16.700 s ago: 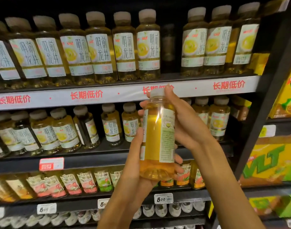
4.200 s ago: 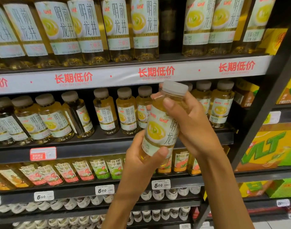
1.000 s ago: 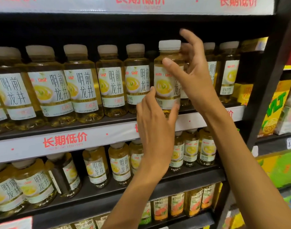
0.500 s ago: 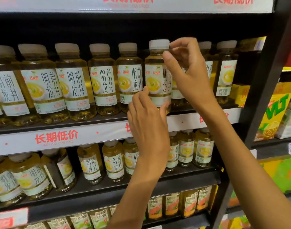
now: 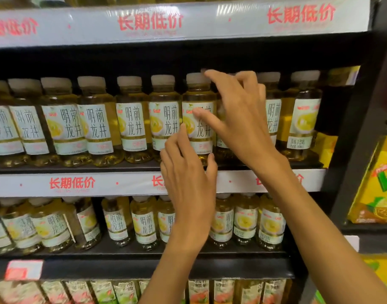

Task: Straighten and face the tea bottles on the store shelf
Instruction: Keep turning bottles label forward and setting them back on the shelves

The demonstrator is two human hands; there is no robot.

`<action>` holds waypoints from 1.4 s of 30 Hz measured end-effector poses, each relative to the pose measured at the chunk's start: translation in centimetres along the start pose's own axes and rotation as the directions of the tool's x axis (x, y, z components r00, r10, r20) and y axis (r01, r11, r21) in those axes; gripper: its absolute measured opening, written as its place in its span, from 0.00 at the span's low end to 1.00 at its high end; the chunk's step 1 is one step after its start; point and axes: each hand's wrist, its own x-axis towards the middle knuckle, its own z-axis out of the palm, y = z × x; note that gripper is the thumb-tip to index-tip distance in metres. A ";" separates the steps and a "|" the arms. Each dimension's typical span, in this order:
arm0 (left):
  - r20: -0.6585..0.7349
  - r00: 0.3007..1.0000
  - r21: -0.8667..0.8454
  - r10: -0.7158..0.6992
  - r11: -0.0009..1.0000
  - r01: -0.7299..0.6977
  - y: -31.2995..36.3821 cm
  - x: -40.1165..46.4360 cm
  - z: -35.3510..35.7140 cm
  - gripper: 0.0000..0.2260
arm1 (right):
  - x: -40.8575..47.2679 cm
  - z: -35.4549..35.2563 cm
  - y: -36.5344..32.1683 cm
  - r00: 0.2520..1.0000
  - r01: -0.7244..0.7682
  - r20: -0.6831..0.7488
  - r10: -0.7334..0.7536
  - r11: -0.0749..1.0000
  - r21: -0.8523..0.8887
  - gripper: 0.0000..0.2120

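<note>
A row of yellow tea bottles with white caps and white labels stands on the middle shelf (image 5: 131, 168). The tea bottle (image 5: 202, 137) in the gap right of centre stands upright with its label facing me. My left hand (image 5: 188, 183) reaches up from below and holds its lower part between index finger and thumb. My right hand (image 5: 240, 121) grips it from the right, thumb on the label, index finger on the cap. The neighbouring bottle behind my right hand is mostly hidden. Two bottles (image 5: 304, 119) further right show the cup picture on their labels.
A lower shelf (image 5: 122, 251) holds smaller tea bottles, some turned sideways. Below it are bottles with other labels (image 5: 100, 292). A black upright post (image 5: 363, 128) bounds the shelves on the right, with yellow drink cartons (image 5: 381, 183) beyond. An upper shelf edge strip (image 5: 210, 20) hangs above.
The bottle, carried in both hands earlier, now stands in the shelf row. Since half a second ago my right index finger has moved onto the cap and my thumb down the label.
</note>
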 end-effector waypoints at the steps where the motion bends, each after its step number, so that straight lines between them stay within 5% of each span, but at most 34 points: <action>1: 0.002 1.000 0.011 -0.003 1.000 0.003 0.1 0.1 0.1 0.30 | 0.1 0.1 0.1 1.000 0.003 -0.006 -0.003 1.000 -0.016 0.28; 15: 0.022 1.000 0.021 -0.003 1.000 0.003 0.5 0.6 0.9 0.29 | 0.7 1.4 0.4 0.999 0.012 -0.051 -0.018 0.992 -0.125 0.22; 21: -0.031 0.999 -0.093 0.030 0.995 -0.033 0.1 0.1 0.7 0.25 | 0.7 0.2 1.9 0.986 -0.167 -0.056 0.160 0.970 -0.174 0.19; 25: -0.041 0.997 -0.109 0.069 0.991 -0.073 0.0 0.0 0.7 0.22 | 0.8 -0.3 1.7 0.990 -0.134 -0.059 0.124 0.971 -0.199 0.19; 31: -0.035 0.990 -0.214 0.134 0.967 -0.138 0.0 -0.7 0.8 0.23 | -0.4 -1.5 1.3 0.984 -0.056 -0.151 0.095 0.967 0.247 0.17; 35: 0.039 0.985 -0.389 0.166 0.911 -0.138 0.5 -0.9 0.9 0.27 | -1.9 -1.8 0.6 0.977 -0.157 -0.018 0.214 0.768 0.620 0.20; 38: 0.114 0.979 -0.494 0.171 0.865 -0.093 0.6 -1.3 0.9 0.31 | -2.8 -1.9 0.3 0.970 -0.220 0.085 0.227 0.676 0.703 0.18; 42: 0.181 0.969 -0.545 0.171 0.837 -0.047 0.5 -1.3 0.5 0.34 | -3.4 -2.7 -0.2 0.962 -0.202 0.030 0.271 0.634 0.746 0.17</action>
